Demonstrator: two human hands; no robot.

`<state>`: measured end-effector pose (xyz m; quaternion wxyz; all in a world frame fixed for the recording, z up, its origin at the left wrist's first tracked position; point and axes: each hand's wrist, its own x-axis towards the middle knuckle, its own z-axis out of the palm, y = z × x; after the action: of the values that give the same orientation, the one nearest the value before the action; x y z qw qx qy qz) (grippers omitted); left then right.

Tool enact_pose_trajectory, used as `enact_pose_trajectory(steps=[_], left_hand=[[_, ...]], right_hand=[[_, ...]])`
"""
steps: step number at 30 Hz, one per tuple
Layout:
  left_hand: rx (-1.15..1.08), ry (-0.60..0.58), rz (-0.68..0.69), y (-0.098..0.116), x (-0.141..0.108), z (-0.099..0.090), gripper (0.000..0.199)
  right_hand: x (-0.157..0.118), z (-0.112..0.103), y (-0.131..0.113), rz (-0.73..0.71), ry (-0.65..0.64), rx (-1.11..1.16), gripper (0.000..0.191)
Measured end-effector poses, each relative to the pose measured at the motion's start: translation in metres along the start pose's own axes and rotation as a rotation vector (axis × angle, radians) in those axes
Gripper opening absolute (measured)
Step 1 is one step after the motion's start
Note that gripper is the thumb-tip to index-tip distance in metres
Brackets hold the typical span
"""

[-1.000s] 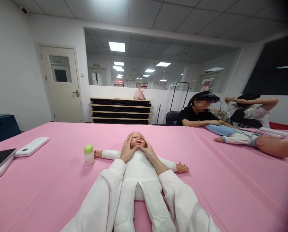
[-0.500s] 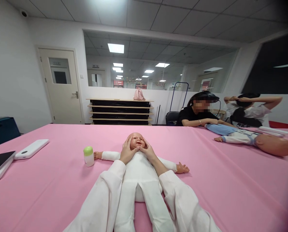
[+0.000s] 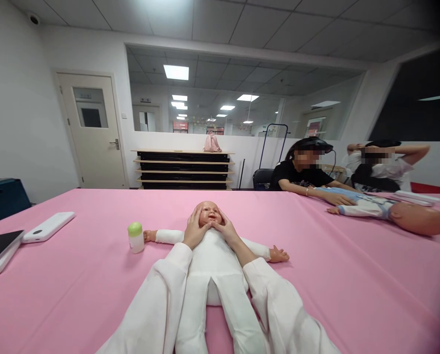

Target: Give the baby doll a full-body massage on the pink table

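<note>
A baby doll [image 3: 214, 260] with a white cloth body lies on its back on the pink-covered table [image 3: 94, 290], head away from me and arms spread. My left hand [image 3: 197, 229] cups the left side of its head, and my right hand [image 3: 227, 231] cups the right side. Both thumbs rest at the chin, with the fingers along the cheeks and temples. The doll's face shows between my hands. Beside the doll's hand on the left stands a small bottle [image 3: 135, 238] with a green cap.
At the left lie a white device [image 3: 49, 227] and a dark-topped tablet-like object [image 3: 0, 251]. Across the table at the right, a person [image 3: 303, 167] touches a second doll [image 3: 375, 205] in blue and white clothes. Another person [image 3: 380, 167] sits behind with arms raised.
My hands stay around the doll's head. The person across the table has moved a hand onto the second doll's clothes. The person behind has turned their head slightly.
</note>
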<state>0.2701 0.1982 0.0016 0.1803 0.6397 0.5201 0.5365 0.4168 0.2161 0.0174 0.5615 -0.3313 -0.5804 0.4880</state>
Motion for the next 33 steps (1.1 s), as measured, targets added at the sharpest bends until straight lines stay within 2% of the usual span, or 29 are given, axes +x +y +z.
enact_pose_trajectory(steps=[6,9,13,18,23,28,33], left_hand=[[-0.030,-0.002,0.002,-0.0029,0.0017,0.0011,0.052],[-0.041,0.005,0.000,-0.0014,0.0007,0.0004,0.059],[-0.028,0.013,0.002,0.0008,-0.0007,0.0000,0.071],[-0.009,0.009,0.003,-0.0014,0.0004,0.0013,0.068],[-0.028,0.001,-0.004,-0.0021,0.0013,0.0009,0.056],[-0.024,0.009,-0.008,0.0013,-0.0001,0.0000,0.072],[-0.010,0.002,0.002,-0.0002,0.0010,0.0008,0.063]], right_hand=[[0.0073,-0.0008,0.0092,0.056,-0.006,0.199,0.071],[0.0062,-0.0007,0.0075,0.034,-0.012,0.132,0.071],[0.0020,-0.0006,0.0032,-0.010,0.001,-0.028,0.084],[0.0042,-0.0013,0.0066,-0.016,0.001,-0.021,0.087],[0.0071,-0.0012,0.0082,0.023,-0.001,0.112,0.071],[0.0021,-0.0008,0.0034,-0.022,-0.001,-0.022,0.086],[0.0044,-0.0013,0.0062,-0.002,-0.009,0.024,0.082]])
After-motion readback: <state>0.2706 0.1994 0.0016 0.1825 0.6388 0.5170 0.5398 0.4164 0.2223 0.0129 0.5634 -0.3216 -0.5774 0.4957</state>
